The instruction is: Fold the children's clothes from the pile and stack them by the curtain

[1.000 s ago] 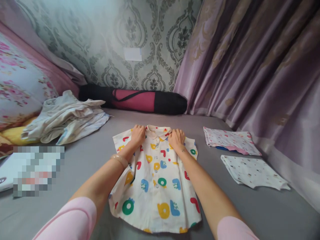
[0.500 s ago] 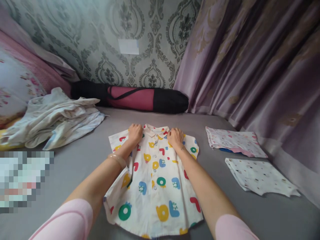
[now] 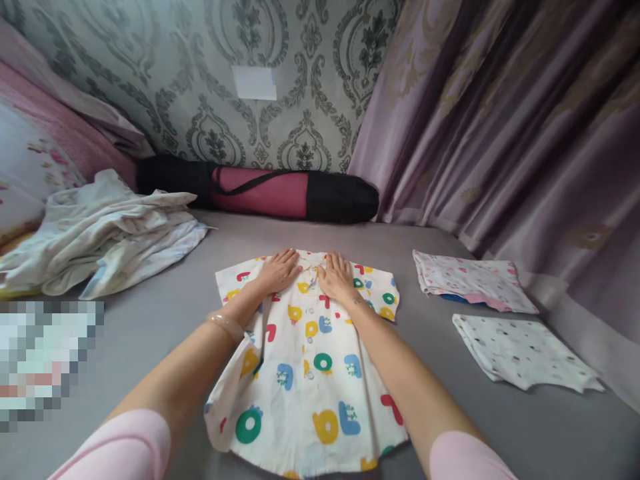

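Observation:
A small white short-sleeved shirt (image 3: 300, 340) with colourful letters lies front up on a grey sheet, its collar away from me. My left hand (image 3: 281, 270) rests flat on the left side of the collar, fingers stretched out. On the collar's right side my right hand (image 3: 337, 275) also lies flat with its fingers extended. Both palms touch the cloth and hold nothing. Much of the collar is hidden under them. The shirt's left side edge is partly turned up near my left forearm.
Folded clothes with a pink print (image 3: 473, 280) and a dotted print (image 3: 525, 350) lie at the right. A crumpled pile of pale clothes (image 3: 115, 230) is at the left. A long black and red bag (image 3: 260, 193) lies along the wall, beside purple curtains (image 3: 425, 133).
Both hands have gone from curled fingers at the shirt's shoulders to flat palms on the collar. The collar now lies pressed down beneath them.

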Action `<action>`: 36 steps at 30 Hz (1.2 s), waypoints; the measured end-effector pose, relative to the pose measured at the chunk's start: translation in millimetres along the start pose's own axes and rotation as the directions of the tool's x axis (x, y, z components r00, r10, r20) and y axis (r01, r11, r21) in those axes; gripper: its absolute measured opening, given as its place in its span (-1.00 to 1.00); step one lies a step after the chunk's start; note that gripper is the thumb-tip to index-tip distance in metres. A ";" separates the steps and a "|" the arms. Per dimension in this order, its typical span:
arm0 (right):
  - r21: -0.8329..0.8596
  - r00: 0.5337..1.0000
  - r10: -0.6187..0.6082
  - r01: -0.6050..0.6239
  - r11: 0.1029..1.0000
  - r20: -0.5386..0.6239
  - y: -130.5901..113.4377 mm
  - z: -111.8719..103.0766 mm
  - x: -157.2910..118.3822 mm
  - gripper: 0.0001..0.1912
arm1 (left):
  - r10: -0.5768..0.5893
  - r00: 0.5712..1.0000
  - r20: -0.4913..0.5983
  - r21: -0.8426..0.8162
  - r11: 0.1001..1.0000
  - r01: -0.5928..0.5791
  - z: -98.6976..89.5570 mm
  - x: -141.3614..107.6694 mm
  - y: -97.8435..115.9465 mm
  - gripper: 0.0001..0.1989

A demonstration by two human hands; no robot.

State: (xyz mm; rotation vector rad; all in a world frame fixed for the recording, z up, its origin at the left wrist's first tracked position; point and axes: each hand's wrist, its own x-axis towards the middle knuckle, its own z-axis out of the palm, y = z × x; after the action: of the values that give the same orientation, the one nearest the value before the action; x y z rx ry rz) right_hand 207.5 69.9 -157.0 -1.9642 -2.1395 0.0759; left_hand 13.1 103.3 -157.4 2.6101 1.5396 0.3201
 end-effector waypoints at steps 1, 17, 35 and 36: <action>0.013 0.999 0.016 -0.016 1.000 0.034 -0.4 2.1 0.6 -0.38 | -0.025 0.999 0.024 -0.004 1.000 0.025 3.1 0.2 -0.1 -0.46; 0.249 0.869 0.494 -0.482 0.840 0.014 140.8 -64.8 -32.1 -0.53 | -0.752 0.656 -0.061 -0.268 0.646 0.715 -52.0 -81.3 -67.0 -0.64; 0.763 0.846 0.534 -0.347 0.545 0.004 148.4 -53.4 -45.4 -0.67 | -0.816 0.565 -0.118 -0.219 0.577 0.787 -44.9 -96.6 -63.3 -0.79; 0.814 0.832 0.554 -0.334 0.475 0.019 146.4 -55.0 -45.8 -0.65 | -0.812 0.571 -0.122 -0.235 0.582 0.778 -45.0 -95.6 -62.8 -0.83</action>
State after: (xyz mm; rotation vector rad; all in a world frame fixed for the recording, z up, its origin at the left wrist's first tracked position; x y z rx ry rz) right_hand 365.0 32.3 -138.6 -1.7384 -1.0239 0.7116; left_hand -95.5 49.2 -137.9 1.5158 2.4468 0.6013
